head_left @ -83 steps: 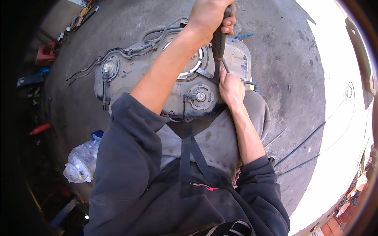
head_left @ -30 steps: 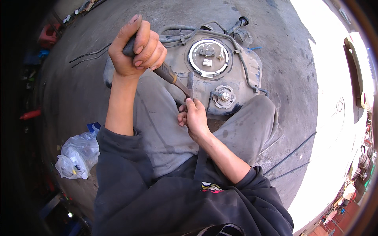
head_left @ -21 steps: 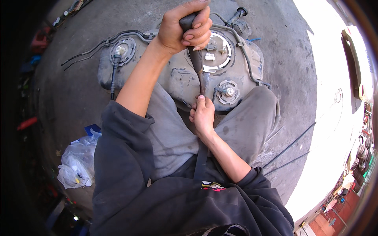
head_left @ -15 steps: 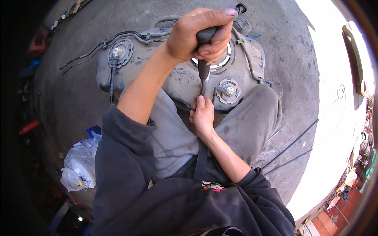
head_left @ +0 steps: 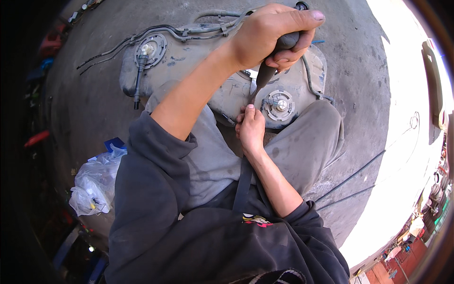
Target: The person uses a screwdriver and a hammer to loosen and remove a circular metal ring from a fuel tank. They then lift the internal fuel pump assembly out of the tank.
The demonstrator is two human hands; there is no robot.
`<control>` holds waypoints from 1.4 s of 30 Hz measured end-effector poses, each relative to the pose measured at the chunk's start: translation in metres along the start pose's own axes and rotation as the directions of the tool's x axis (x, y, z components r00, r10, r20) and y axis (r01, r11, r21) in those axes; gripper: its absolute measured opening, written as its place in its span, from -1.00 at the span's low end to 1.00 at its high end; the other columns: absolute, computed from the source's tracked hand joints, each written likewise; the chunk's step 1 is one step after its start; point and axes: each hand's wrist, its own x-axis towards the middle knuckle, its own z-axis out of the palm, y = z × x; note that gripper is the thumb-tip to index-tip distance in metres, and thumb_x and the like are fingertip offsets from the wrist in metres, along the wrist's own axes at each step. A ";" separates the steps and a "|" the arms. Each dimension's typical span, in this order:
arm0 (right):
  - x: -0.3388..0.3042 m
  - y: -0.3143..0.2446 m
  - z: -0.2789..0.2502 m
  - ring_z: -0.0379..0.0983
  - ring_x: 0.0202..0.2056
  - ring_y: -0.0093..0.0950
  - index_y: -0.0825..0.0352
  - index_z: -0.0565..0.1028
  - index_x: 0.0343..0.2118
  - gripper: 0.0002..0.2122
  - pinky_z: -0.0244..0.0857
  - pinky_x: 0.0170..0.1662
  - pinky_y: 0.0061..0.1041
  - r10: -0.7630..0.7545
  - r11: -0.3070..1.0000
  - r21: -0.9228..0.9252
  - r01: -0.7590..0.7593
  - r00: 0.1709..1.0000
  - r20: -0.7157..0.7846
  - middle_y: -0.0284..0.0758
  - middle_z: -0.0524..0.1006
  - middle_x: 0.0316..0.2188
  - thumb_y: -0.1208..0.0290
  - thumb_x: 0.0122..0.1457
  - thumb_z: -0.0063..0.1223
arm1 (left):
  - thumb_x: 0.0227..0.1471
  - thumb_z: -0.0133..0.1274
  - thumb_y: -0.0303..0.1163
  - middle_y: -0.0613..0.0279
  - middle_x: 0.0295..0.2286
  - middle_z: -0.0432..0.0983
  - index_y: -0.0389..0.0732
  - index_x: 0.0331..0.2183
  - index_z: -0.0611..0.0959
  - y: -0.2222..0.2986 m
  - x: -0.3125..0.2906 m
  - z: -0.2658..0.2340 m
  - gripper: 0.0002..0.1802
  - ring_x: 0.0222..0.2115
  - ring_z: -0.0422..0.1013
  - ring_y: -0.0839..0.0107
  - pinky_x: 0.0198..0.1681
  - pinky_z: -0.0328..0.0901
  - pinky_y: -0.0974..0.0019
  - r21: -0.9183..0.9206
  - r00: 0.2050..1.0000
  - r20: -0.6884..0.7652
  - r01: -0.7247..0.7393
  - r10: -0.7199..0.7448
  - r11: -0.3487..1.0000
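At one o'clock, we have a long black-handled metal tool [head_left: 266,74], likely stiff and a bit heavy, with our left hand [head_left: 274,38] wrapped round its fat grip, the best place to hold, and our right hand [head_left: 252,128] closed on it low down near the dusty grey tank [head_left: 194,78].

2 hands in play here, 1 left hand [head_left: 269,35] & 1 right hand [head_left: 252,128], w/ just 1 dark-handled tool [head_left: 266,75]! Count 1 tank [head_left: 189,57], 2 notched round fittings [head_left: 281,105] in plain view, 2 dark sleeves [head_left: 153,180], 2 trouser legs [head_left: 307,146]. On the floor, approx. 2 dark rods [head_left: 351,175], 1 clear plastic bag [head_left: 97,184], 1 blue item [head_left: 115,143], 1 red item [head_left: 37,138].
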 end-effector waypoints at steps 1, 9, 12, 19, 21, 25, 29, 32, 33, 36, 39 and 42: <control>0.001 0.001 0.001 0.22 -0.69 -0.64 0.38 0.39 -0.18 -0.64 0.09 -0.68 -0.57 -0.007 1.000 -0.027 0.006 1.000 -0.011 -0.44 0.35 -0.54 0.14 0.52 -0.33 | 0.37 -0.16 0.01 0.32 -0.83 0.22 -0.17 -0.69 0.42 0.002 -0.001 0.004 -0.35 -0.85 0.09 0.56 -0.71 0.11 0.39 0.117 0.999 -0.040 -0.012 0.017 0.993; 0.027 0.040 -0.004 0.22 -0.69 -0.63 0.38 0.40 -0.21 -0.63 0.11 -0.67 -0.57 -0.140 0.972 -0.202 0.123 0.988 -0.071 -0.45 0.34 -0.59 0.13 0.51 -0.30 | 0.33 -0.08 0.04 0.30 -0.83 0.22 -0.21 -0.72 0.43 0.002 -0.006 0.012 -0.32 -0.84 0.11 0.57 -0.73 0.07 0.41 0.109 0.997 -0.058 -0.036 0.043 0.993; 0.029 0.038 -0.002 0.21 -0.69 -0.64 0.37 0.40 -0.22 -0.64 0.09 -0.67 -0.57 -0.148 0.971 -0.199 0.134 0.987 -0.057 -0.45 0.34 -0.60 0.13 0.51 -0.30 | 0.32 -0.06 0.04 0.30 -0.81 0.25 -0.22 -0.68 0.46 0.002 -0.005 0.008 -0.35 -0.83 0.12 0.56 -0.71 0.10 0.42 0.100 0.998 -0.051 -0.030 0.036 0.994; -0.017 0.012 0.008 0.17 -0.67 -0.68 0.38 0.41 -0.24 -0.62 0.07 -0.63 -0.59 -0.038 0.992 -0.119 0.051 0.993 0.114 -0.45 0.33 -0.61 0.13 0.51 -0.31 | 0.40 -0.21 -0.10 0.22 -0.81 0.24 -0.23 -0.60 0.42 0.024 0.004 -0.012 -0.44 -0.86 0.13 0.47 -0.77 0.08 0.39 -0.111 0.978 -0.194 0.054 -0.075 0.992; -0.011 0.015 0.020 0.39 -0.63 -0.40 0.45 0.44 -0.29 -0.59 0.28 -0.52 -0.33 -0.145 0.940 -0.296 0.169 0.984 0.103 -0.25 0.48 -0.59 0.15 0.49 -0.27 | 0.41 -0.24 -0.12 0.22 -0.82 0.23 -0.22 -0.61 0.40 0.030 -0.010 -0.023 -0.43 -0.87 0.11 0.47 -0.78 0.06 0.39 -0.113 0.993 -0.114 0.003 -0.016 0.994; 0.004 -0.009 0.033 0.55 -0.31 0.08 0.55 0.50 -0.30 -0.52 0.38 -0.18 -0.01 -0.255 0.735 -0.615 0.286 0.957 0.140 0.12 0.59 -0.40 0.10 0.42 -0.18 | 0.43 -0.30 -0.11 0.23 -0.84 0.20 -0.20 -0.62 0.38 0.029 -0.026 -0.053 -0.41 -0.89 0.06 0.47 -0.81 0.08 0.38 -0.173 1.000 -0.013 -0.009 0.007 0.985; 0.007 -0.039 0.037 0.53 -0.12 0.18 0.56 0.59 -0.28 -0.47 0.38 -0.01 0.03 -0.111 0.701 -0.686 0.194 0.980 0.164 0.21 0.59 -0.26 0.03 0.33 -0.10 | 0.44 -0.35 -0.10 0.24 -0.84 0.19 -0.18 -0.62 0.37 0.030 -0.024 -0.067 -0.40 -0.89 0.05 0.47 -0.80 0.12 0.35 -0.186 0.997 0.071 -0.026 0.040 0.982; 0.015 -0.049 0.038 0.54 -0.10 0.16 0.55 0.62 -0.27 -0.48 0.39 0.02 0.00 -0.052 0.704 -0.687 0.181 0.977 0.205 0.19 0.60 -0.23 0.04 0.29 -0.08 | 0.44 -0.34 -0.09 0.26 -0.84 0.20 -0.17 -0.62 0.37 0.031 -0.012 -0.069 -0.40 -0.89 0.08 0.48 -0.79 0.14 0.36 -0.141 0.996 0.084 0.027 -0.015 0.990; 0.015 -0.049 0.039 0.54 -0.10 0.16 0.55 0.62 -0.27 -0.48 0.39 0.02 0.00 -0.057 0.702 -0.689 0.180 0.979 0.197 0.19 0.60 -0.23 0.04 0.30 -0.08 | 0.44 -0.33 -0.09 0.26 -0.84 0.20 -0.17 -0.62 0.37 0.032 -0.007 -0.068 -0.40 -0.89 0.09 0.48 -0.79 0.15 0.36 -0.117 0.996 0.077 0.044 -0.035 0.992; 0.019 -0.047 0.044 0.55 -0.11 0.14 0.57 0.62 -0.28 -0.47 0.39 0.02 -0.03 -0.093 0.706 -0.686 0.175 0.984 0.155 0.22 0.59 -0.26 0.04 0.30 -0.09 | 0.44 -0.32 -0.08 0.27 -0.83 0.21 -0.17 -0.61 0.38 0.031 0.003 -0.070 -0.41 -0.89 0.11 0.49 -0.79 0.15 0.37 -0.124 0.990 0.131 0.076 -0.059 0.989; 0.026 -0.045 0.053 0.56 -0.16 0.13 0.60 0.61 -0.32 -0.46 0.39 -0.01 -0.06 -0.154 0.713 -0.677 0.184 0.983 0.104 0.26 0.58 -0.34 0.04 0.30 -0.07 | 0.43 -0.30 -0.06 0.26 -0.83 0.22 -0.18 -0.61 0.39 0.027 0.009 -0.078 -0.40 -0.90 0.10 0.49 -0.80 0.14 0.38 -0.150 0.977 0.204 0.097 -0.065 0.984; 0.026 -0.044 0.055 0.57 -0.17 0.13 0.59 0.61 -0.33 -0.46 0.39 -0.02 -0.06 -0.172 0.716 -0.673 0.182 0.982 0.083 0.24 0.59 -0.34 0.04 0.32 -0.08 | 0.43 -0.28 -0.04 0.26 -0.82 0.23 -0.18 -0.60 0.40 0.026 0.013 -0.081 -0.40 -0.90 0.10 0.51 -0.80 0.15 0.39 -0.195 0.961 0.266 0.126 -0.071 0.973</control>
